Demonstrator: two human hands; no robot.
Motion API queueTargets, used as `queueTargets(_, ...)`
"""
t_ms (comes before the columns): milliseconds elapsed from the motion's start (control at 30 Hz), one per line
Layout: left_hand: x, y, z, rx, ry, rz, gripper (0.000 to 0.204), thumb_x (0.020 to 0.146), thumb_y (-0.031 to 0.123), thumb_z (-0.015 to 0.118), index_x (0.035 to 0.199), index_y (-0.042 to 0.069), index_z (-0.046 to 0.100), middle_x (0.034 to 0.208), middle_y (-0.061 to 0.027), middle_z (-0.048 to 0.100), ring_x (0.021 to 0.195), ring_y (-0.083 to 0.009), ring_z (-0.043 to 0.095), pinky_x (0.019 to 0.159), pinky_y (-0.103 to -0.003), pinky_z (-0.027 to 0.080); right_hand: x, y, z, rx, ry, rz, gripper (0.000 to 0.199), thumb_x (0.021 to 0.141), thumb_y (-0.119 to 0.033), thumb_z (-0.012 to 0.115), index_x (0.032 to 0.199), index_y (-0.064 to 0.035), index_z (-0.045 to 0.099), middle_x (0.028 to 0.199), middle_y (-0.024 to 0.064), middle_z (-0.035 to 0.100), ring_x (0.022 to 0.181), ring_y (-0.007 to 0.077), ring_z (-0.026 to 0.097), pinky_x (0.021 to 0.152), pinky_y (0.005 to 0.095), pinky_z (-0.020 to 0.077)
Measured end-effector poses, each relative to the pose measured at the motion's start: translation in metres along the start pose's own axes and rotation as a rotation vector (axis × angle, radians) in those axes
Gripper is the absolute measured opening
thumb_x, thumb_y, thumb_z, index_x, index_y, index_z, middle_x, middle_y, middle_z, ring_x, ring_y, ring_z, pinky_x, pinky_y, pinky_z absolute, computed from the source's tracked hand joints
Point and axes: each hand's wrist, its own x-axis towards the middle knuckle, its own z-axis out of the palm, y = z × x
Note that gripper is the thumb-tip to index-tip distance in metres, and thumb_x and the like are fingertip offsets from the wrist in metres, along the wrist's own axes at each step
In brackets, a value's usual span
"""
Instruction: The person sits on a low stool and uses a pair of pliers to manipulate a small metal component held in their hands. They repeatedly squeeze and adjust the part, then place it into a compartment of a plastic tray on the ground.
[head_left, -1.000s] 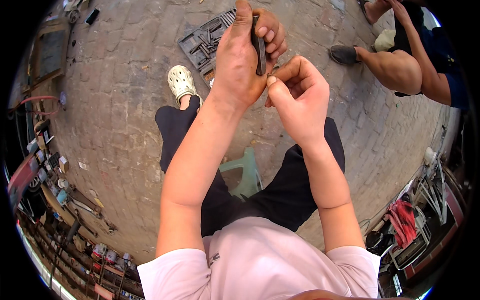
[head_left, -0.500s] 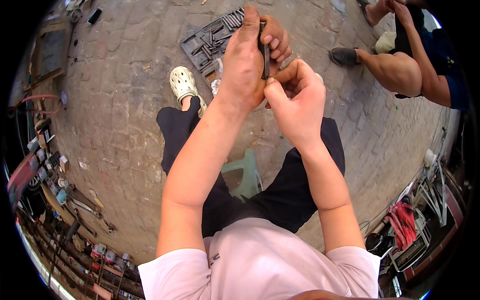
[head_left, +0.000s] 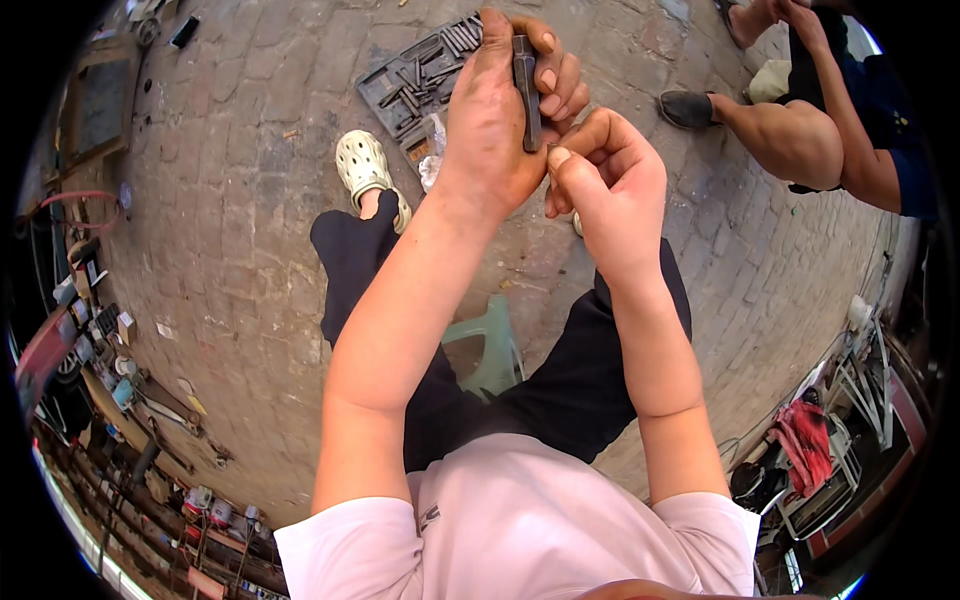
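Observation:
My left hand is closed around a dark metal rod, which stands nearly lengthwise along the palm, its thicker end at the top by the fingertips. What kind of tool the rod is, I cannot make out. Just right of the rod's lower end is my right hand, with thumb and forefinger pinched together. Anything between those fingertips is too small to name. Beyond my left hand, a grey tray lies on the floor with several dark metal pieces in it, partly hidden by the hand.
A crumpled clear plastic bag lies beside the tray. Below me is a green plastic stool. Another person's leg is at the upper right. Tools and parts line the left edge; a red cloth hangs on the right.
My right hand has shifted slightly right, off the rod's lower end. The rod has turned in my left hand and shows a broader side.

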Motion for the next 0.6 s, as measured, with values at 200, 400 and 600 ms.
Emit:
queueTargets(200,0.004,-0.002,-0.008,-0.025,-0.094,-0.017,0.043,0.102,0.047,0.039,0.077,0.012,0.048,0.063,0.0034,0.039,0.056,-0.0089,0.034,0.057,-0.024,0.032,-0.003,0.008,0.005,-0.225,0.073,-0.102,0.011,0.077,-0.001,0.064,0.075,0.0002,0.053,0.067,0.0004,0.058,0.059,0.0018,0.051,0.053,0.0184,0.0439)
queueTargets(400,0.005,-0.002,-0.005,0.061,-0.117,-0.011,0.045,0.101,0.048,0.04,0.072,0.014,0.045,0.06,0.0031,0.038,0.055,-0.0093,0.034,0.057,-0.024,0.032,-0.003,0.008,0.008,-0.285,0.113,-0.162,0.012,0.075,-0.001,0.065,0.074,0.0005,0.053,0.067,-0.0003,0.058,0.059,0.002,0.05,0.052,0.0191,0.0426)
queueTargets(600,0.007,-0.003,-0.009,0.054,-0.156,0.009,0.046,0.101,0.048,0.041,0.071,0.014,0.043,0.059,0.0021,0.039,0.053,-0.0101,0.035,0.055,-0.024,0.032,-0.002,0.01,0.005,-0.38,0.085,-0.197,0.013,0.074,-0.001,0.065,0.073,0.0009,0.053,0.065,0.0004,0.056,0.057,0.003,0.049,0.052,0.0202,0.0417)
